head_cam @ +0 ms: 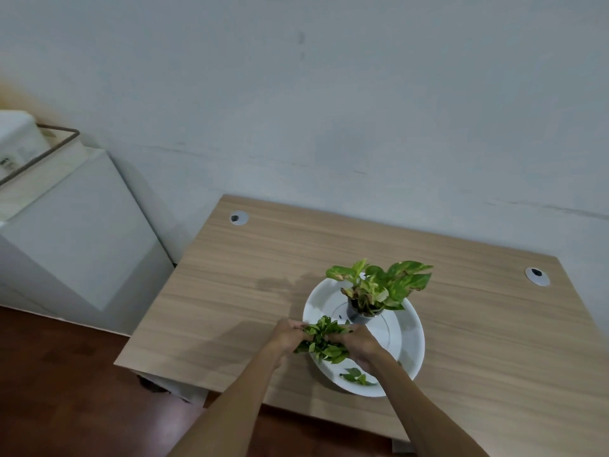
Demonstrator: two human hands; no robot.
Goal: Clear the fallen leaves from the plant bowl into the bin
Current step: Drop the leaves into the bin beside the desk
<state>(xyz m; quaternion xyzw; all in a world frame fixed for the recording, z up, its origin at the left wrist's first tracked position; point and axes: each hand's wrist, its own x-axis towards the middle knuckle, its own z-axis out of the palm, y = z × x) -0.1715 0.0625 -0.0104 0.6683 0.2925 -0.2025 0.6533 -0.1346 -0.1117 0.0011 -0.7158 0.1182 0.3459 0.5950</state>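
Observation:
A white plant bowl [408,341] sits on the wooden table, with a small potted plant [379,288] standing upright in its far half. My left hand [286,336] and my right hand [361,343] press together from both sides on a bunch of green fallen leaves [324,339], held over the bowl's near left rim. A few loose leaves [356,377] still lie on the bowl's near floor, just under my right forearm. No bin is in view.
The wooden table [230,291] has two cable grommets, one far left [239,218] and one far right [537,276]. A white cabinet [75,239] stands to the left against the wall. Dark wooden floor [66,390] lies below the table's left edge.

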